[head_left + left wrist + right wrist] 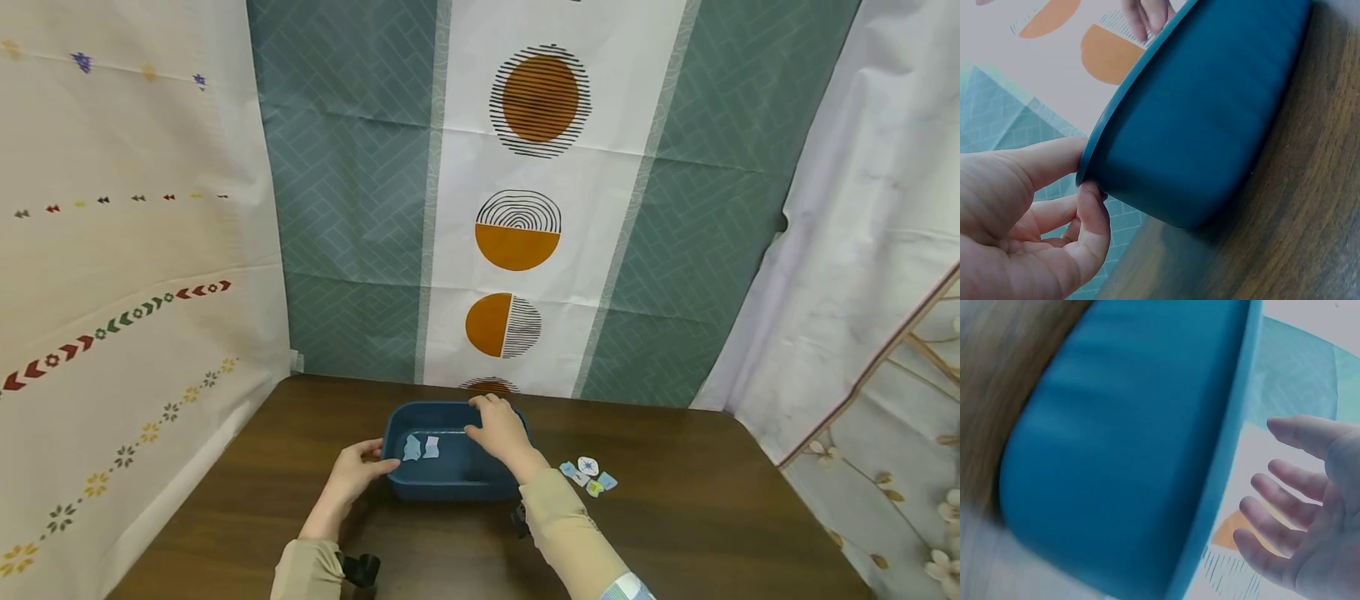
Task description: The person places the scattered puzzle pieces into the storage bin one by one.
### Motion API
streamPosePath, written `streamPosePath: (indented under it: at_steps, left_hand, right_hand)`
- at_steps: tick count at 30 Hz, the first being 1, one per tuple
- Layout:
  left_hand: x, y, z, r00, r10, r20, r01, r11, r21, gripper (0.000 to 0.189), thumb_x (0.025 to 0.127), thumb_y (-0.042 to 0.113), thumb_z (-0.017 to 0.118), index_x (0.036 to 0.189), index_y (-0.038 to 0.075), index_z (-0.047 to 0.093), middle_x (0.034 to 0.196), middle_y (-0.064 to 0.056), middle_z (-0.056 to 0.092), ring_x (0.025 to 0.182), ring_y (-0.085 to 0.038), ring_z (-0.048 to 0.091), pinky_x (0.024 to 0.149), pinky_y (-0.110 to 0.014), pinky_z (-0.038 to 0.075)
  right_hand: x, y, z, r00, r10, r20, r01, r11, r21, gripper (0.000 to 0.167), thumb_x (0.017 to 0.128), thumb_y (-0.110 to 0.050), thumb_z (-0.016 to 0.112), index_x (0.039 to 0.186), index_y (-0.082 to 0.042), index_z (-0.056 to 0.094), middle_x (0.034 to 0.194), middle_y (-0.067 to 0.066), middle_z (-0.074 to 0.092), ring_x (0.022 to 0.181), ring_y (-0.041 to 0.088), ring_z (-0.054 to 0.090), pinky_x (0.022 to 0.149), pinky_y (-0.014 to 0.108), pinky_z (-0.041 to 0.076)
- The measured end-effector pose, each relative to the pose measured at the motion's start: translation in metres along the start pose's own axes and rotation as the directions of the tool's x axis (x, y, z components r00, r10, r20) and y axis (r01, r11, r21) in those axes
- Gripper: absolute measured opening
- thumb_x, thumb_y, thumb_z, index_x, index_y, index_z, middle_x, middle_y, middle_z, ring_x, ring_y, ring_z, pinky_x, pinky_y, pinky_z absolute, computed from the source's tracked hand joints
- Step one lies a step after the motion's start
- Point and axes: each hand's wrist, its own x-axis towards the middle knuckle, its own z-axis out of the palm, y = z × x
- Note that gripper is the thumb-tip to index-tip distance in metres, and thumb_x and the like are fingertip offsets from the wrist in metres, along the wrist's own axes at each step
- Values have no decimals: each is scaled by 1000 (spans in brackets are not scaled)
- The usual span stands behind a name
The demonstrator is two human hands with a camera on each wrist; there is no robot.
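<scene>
A dark blue plastic basin (457,492) rests on the wooden table in the head view. Two small light-blue paper pieces (412,448) lie inside it, toward the left. My left hand (352,475) pinches the basin's left rim; in the left wrist view the thumb is on the inner side of the rim and a curled finger is beneath it. Over the basin's right part hovers my right hand (501,429). Its fingers are spread and hold nothing, and they stand apart from the basin's wall (1122,444) in the right wrist view.
Several small printed paper pieces (588,466) lie in a loose group on the table (675,517), right of the basin. Behind the table hangs a patterned cloth (352,250), with light curtains at both sides.
</scene>
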Motion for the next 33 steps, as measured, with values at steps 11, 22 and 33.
streamPosePath:
  at_steps: [11, 22, 33]
  left_hand:
    - [0, 3, -1, 1000, 1, 14, -2, 1000, 25, 53, 85, 8, 72, 130, -13, 53, 114, -26, 56, 97, -28, 55, 79, -32, 50]
    - [1, 1, -2, 1000, 5, 15, -6, 1000, 26, 55, 85, 8, 73, 131, -14, 52, 113, -27, 55, 87, -21, 59, 77, -31, 51]
    - [1, 3, -2, 1000, -9, 13, 8, 999, 37, 54, 85, 8, 73, 131, -13, 53, 113, -24, 56, 91, -23, 58, 77, -31, 50]
  right_hand:
    - [-15, 47, -34, 989, 95, -115, -94, 995, 15, 45, 87, -19, 73, 127, -1, 61, 121, 16, 63, 112, 36, 59, 94, 48, 49]
    - [-37, 102, -53, 968, 196, -157, -194, 981, 28, 44, 87, -18, 72, 124, 3, 61, 119, 20, 64, 112, 40, 58, 96, 52, 46]
    - [-59, 128, -50, 964, 260, -49, -260, 966, 17, 39, 88, -15, 70, 122, 3, 63, 122, 23, 61, 114, 43, 57, 96, 54, 46]
